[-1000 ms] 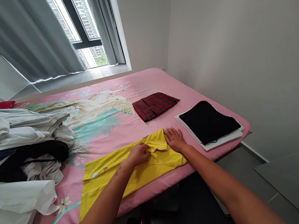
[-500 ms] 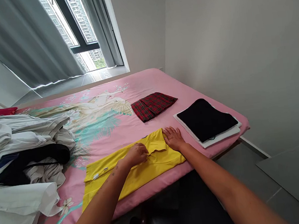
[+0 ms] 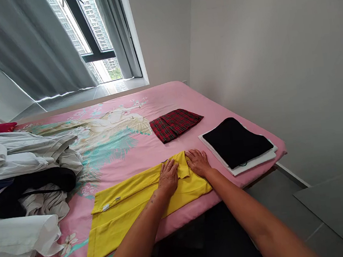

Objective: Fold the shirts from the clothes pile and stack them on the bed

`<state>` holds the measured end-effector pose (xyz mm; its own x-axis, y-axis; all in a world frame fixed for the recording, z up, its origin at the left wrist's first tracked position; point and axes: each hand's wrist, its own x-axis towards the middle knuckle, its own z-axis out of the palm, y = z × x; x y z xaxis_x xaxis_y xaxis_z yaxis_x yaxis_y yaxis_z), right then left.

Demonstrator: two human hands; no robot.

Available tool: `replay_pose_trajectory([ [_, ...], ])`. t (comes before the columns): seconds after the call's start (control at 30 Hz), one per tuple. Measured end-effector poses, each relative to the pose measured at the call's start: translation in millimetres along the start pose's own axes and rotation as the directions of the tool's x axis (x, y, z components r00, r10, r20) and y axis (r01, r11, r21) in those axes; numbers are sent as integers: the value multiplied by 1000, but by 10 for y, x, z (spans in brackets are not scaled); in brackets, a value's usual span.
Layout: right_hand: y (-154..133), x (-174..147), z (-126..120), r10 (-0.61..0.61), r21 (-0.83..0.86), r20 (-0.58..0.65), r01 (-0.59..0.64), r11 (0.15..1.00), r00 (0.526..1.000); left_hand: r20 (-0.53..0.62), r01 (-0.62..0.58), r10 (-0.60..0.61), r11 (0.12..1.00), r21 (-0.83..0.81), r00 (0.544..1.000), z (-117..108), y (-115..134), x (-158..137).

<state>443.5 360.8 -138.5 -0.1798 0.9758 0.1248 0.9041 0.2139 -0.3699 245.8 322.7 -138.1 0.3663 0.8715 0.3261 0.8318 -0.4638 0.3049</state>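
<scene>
The pile of clothes (image 3: 17, 172) on the left is cut by the frame edge, so its full size is not seen; the single pieces in it, white, grey & black, are hard to tell apart. Under the black folded garment (image 3: 237, 140) only the edges of a white folded piece (image 3: 251, 163) show. The collar part of the yellow polo shirt (image 3: 137, 203) is partly covered by both hands. Both forearms leave the pic at the bottom.

The shirt is soft knit fabric, folded lengthwise into a long strip, w/ a small white label near its left part. It lies along the near edge of the bed (image 3: 124, 151), approx. in the middle. The bed sheet is pink, smooth, w/ a printed bird & flowers. The red plaid garment (image 3: 175, 124) is pleated, folded in a rough rectangle, farther & a bit right of the shirt.

The left hand (image 3: 168, 177) lies flat, palm down, fingers together, pressing on the shirt by the collar; it grips nothing. The right hand (image 3: 198, 162) is also open & flat on the shirt's right end, fingers spread a little, just beside the left hand. Both arms are stretched forward, nearly straight.
</scene>
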Motion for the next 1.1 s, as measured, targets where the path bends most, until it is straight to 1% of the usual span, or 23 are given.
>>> replay_pose_trajectory([
  [0.07, -14, 52, -39, 41, 99, -10, -40, 994, 999, -33, -7, 7, 1000, 5, 999, 0, -20, -24],
  [0.13, -55, 128, -78, 117, 179, -20, -111, 977, 993, -74, -9, 8, 1000, -6, 997, 0, -30, -33],
  [0.27, -219, 301, -96, 289, 210, -71, -269, 940, 955, -120, 8, -9, 1000, -5, 993, 15, -28, -42],
  [0.37, -316, 378, -32, 347, 213, -123, -316, 924, 930, -94, 60, -55, 997, 45, 994, 29, -23, -47],
  [0.43, -318, 395, 32, 336, 213, -161, -300, 930, 928, -61, 92, -88, 992, 82, 994, 34, -18, -45],
  [0.53, -250, 399, 90, 305, 200, -225, -263, 944, 925, -3, 108, -109, 986, 123, 994, 35, -4, -33],
  [0.6, -215, 403, 62, 358, 233, -234, -306, 923, 904, 23, 118, -122, 983, 140, 992, 33, 12, -25],
  [0.67, -242, 394, -17, 415, 290, -239, -343, 893, 878, 29, 137, -143, 981, 140, 989, 33, 28, -21],
  [0.7, -286, 377, -64, 393, 306, -253, -312, 899, 884, 27, 144, -149, 981, 129, 988, 35, 32, -21],
  [0.73, -347, 351, -106, 325, 305, -270, -240, 922, 906, 23, 146, -149, 983, 109, 989, 39, 32, -21],
  [0.8, -500, 270, -156, 93, 253, -276, -21, 967, 957, -5, 138, -138, 990, 36, 990, 46, 17, -24],
  [0.83, -575, 221, -158, -23, 214, -249, 78, 974, 968, -34, 134, -134, 991, -20, 990, 47, -1, -24],
  [0.87, -639, 173, -147, -106, 175, -207, 144, 974, 973, -74, 139, -146, 986, -89, 987, 42, -27, -23],
  [0.9, -687, 131, -127, -152, 136, -159, 174, 975, 975, -120, 155, -175, 974, -163, 977, 30, -60, -20],
  [0.93, -718, 99, -102, -165, 100, -115, 176, 979, 980, -161, 178, -219, 955, -235, 962, 7, -100, -15],
  [1.0, -735, 72, -58, -141, 48, -64, 145, 988, 988, -214, 235, -315, 914, -331, 925, -73, -194, 1],
  [1.03, -730, 79, -48, -127, 35, -65, 129, 991, 990, -224, 260, -346, 904, -339, 911, -127, -244, 12],
  [1.1, -715, 128, -52, -129, 28, -97, 132, 991, 987, -218, 299, -359, 916, -266, 907, -249, -341, 37],
])
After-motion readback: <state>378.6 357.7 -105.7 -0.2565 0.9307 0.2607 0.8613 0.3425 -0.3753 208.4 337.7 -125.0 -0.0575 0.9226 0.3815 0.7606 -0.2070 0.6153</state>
